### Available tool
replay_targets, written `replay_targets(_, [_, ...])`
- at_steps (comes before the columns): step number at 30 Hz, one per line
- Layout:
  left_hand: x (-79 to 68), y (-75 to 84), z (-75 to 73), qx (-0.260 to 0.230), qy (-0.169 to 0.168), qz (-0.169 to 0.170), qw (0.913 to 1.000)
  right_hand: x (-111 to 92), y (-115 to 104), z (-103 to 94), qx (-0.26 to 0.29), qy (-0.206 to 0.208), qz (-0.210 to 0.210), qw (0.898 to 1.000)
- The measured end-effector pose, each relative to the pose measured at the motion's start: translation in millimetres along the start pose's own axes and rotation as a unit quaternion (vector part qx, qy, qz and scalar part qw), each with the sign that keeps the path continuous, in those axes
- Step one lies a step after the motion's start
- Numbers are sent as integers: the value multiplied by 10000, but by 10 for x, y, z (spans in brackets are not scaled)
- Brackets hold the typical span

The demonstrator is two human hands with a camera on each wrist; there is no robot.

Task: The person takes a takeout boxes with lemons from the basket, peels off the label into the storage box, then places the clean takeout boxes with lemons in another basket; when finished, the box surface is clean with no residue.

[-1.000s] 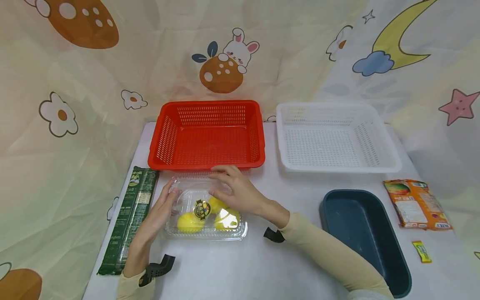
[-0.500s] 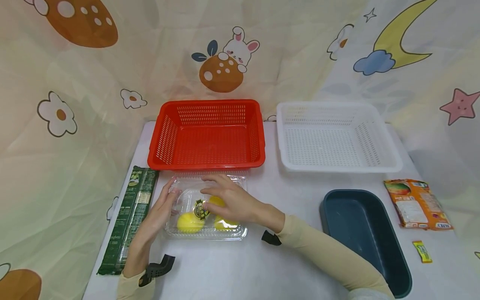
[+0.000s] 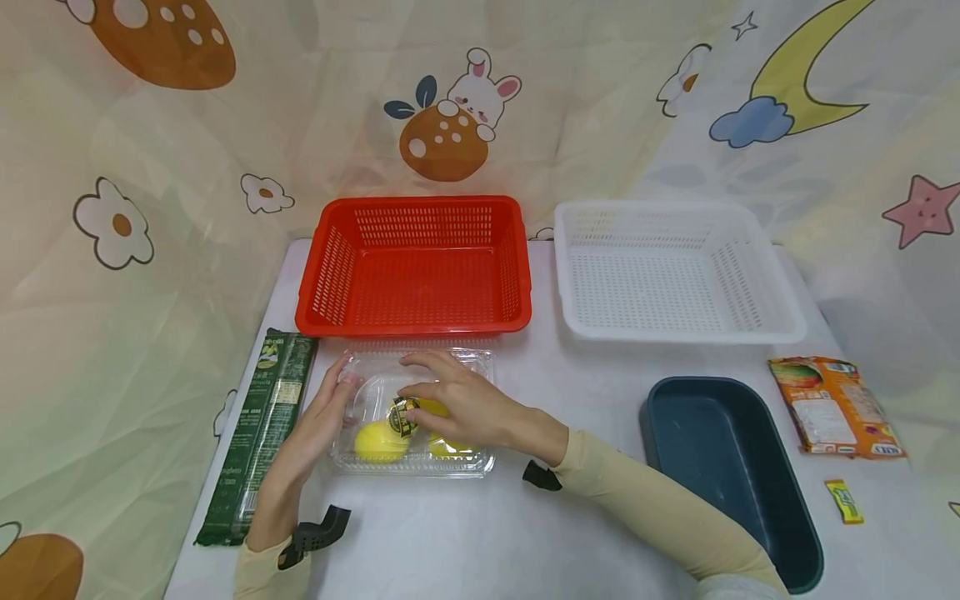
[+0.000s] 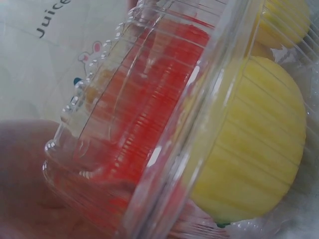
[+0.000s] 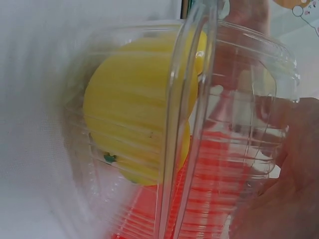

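Observation:
A clear plastic clamshell box [image 3: 375,471] lies on the table in front of the red basket, its lid down. Inside sit several round yellow fruits [image 3: 381,442]; one shows a small green stem mark in the right wrist view. A dark round sticker [image 3: 402,416] is on the lid. My left hand [image 3: 318,421] rests along the box's left side, fingers extended toward its far corner. Over the lid lies my right hand [image 3: 468,407], fingers spread and loosely bent, the thumb by the sticker. It partly hides the right-hand fruits. The wrist views show both hands against the clear plastic.
Behind stand a red basket [image 3: 427,325] and a white basket [image 3: 678,333]. A green spaghetti packet [image 3: 262,442] lies left of the box. To the right are a dark blue bin [image 3: 720,458], an orange snack bag [image 3: 836,408] and a small yellow packet [image 3: 844,502].
My right hand has shifted left and slightly down over the lid, its thumb now at the sticker. The left hand and the box have stayed in place.

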State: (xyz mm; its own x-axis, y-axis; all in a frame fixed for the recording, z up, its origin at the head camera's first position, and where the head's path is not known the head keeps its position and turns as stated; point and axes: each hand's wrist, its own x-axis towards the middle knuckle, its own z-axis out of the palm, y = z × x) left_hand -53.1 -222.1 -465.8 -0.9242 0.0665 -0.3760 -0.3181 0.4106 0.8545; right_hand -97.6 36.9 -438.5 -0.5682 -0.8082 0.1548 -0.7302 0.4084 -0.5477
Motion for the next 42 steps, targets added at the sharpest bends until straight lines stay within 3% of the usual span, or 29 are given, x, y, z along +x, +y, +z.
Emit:
replay_targets(21, [19, 7, 19, 33, 54, 143, 9999, 17, -40, 11, 220, -33, -70, 9997])
replay_targets(42, [-11, 16, 13, -31, -6, 9, 10000, -10, -115, 45, 430, 222, -394, 9981])
